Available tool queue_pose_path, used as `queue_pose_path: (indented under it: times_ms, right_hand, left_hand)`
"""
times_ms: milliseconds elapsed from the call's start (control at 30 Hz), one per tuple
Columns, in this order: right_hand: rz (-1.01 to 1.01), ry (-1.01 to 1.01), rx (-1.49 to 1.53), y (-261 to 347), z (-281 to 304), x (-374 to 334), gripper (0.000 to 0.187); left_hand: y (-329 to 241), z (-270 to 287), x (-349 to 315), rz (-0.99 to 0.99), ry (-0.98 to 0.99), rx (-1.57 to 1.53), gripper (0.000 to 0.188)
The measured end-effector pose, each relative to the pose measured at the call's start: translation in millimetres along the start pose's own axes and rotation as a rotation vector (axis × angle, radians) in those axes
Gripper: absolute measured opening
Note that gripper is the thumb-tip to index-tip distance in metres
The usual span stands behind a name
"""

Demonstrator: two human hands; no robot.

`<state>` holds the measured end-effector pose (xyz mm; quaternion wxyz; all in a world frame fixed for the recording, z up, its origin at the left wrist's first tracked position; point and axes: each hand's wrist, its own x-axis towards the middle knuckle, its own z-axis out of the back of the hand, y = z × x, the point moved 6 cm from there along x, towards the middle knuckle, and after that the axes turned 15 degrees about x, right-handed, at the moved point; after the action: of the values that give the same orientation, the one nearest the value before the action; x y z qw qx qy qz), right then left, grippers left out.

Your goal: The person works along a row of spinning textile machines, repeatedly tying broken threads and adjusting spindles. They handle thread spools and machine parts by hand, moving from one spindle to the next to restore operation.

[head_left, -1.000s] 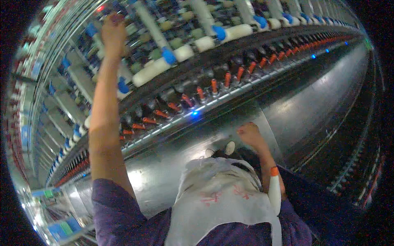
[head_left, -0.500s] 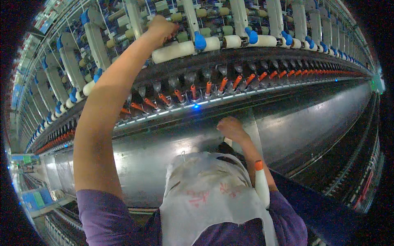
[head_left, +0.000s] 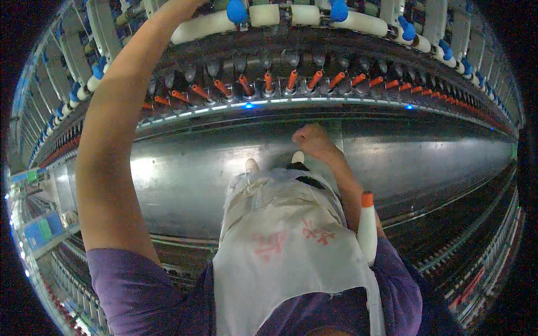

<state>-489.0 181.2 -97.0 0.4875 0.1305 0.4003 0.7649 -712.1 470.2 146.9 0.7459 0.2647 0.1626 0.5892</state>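
Observation:
My left arm reaches up to the far machine frame, its forearm passing in front of a white roller (head_left: 204,27); the hand itself lies beyond the upper edge. My right hand (head_left: 315,141) is closed, fingers curled, above the grey metal floor strip; whatever it may hold is hidden. A row of orange spindle tubes (head_left: 268,83) stands along the machine beyond it. At the right side of my white apron (head_left: 291,269) a white yarn bobbin with an orange tip (head_left: 367,229) stands upright beside my right arm; what supports it is hidden.
Blue rounded knobs (head_left: 339,10) sit between the white rollers at the top. A pale rail (head_left: 207,110) with blue lights edges the spindle row. Another machine row (head_left: 476,246) runs behind me at the right. A blue-green panel (head_left: 42,232) stands at the left.
The view has tilted down and shifted, so the machine sits higher and my left hand has left the picture. My right hand stays closed, appearing slightly higher. Both shoe tips now show.

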Motion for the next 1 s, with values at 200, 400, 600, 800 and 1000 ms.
queue_pose_path:
  times_ms: [200, 400, 600, 800, 1000]
  right_hand:
    - [0.011, 0.032, 0.186, 4, 13, 19, 0.018]
    - [-0.201, 0.188, 0.67, 34, 16, 38, 0.017]
    - [-0.247, 0.141, 0.777, 53, 26, 54, 0.017]
    - [-0.231, -0.086, 0.85, 41, 21, 53, 0.016]
    - [-0.319, -0.362, 0.757, -13, 27, 33, 0.015]
  left_hand:
    - [-10, 66, -147, 0.135, -0.627, -0.429, 0.021]
    - [-174, -60, -258, 0.193, 0.435, -1.971, 0.061]
    - [-226, -96, -312, 0.121, 0.837, -2.244, 0.03]
    - [-164, -162, -347, 0.265, 0.636, -1.955, 0.023]
    - [-161, -231, -352, 0.642, 0.231, -1.708, 0.014]
